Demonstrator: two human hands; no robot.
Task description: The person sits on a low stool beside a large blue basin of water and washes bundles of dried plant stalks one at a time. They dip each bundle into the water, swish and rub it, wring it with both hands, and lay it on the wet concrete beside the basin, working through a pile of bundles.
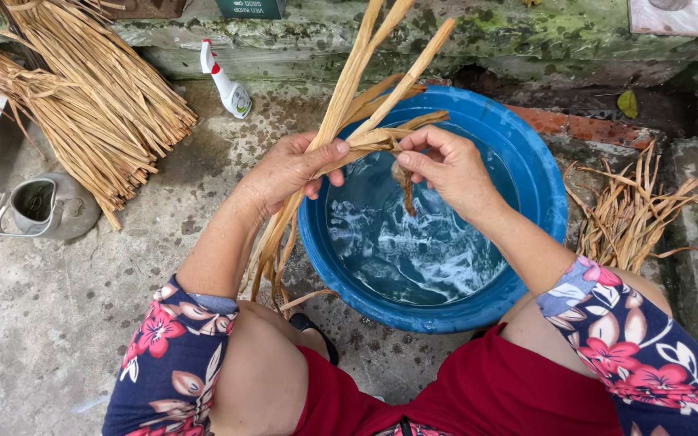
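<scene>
Over the blue basin point(536, 173) of soapy water, the left hand point(288, 168) is closed around a bunch of dried reed strips point(347, 97). The right hand point(446, 165) pinches 1 wet, twisted strip end point(405, 187) dangling over the water. 2 more reed piles point(90, 97) lie on the concrete floor point(58, 315), with a spray bottle point(226, 79) and a metal kettle point(42, 206) nearby.

The straw bundle point(82, 97) runs off the left edge; the kettle point(42, 208) interior is indistinct.

An outdoor home yard: stained concrete floor point(58, 323), mossy stone ledge point(414, 36), blue wash basin point(539, 186), dried reed bundles point(98, 105).
</scene>
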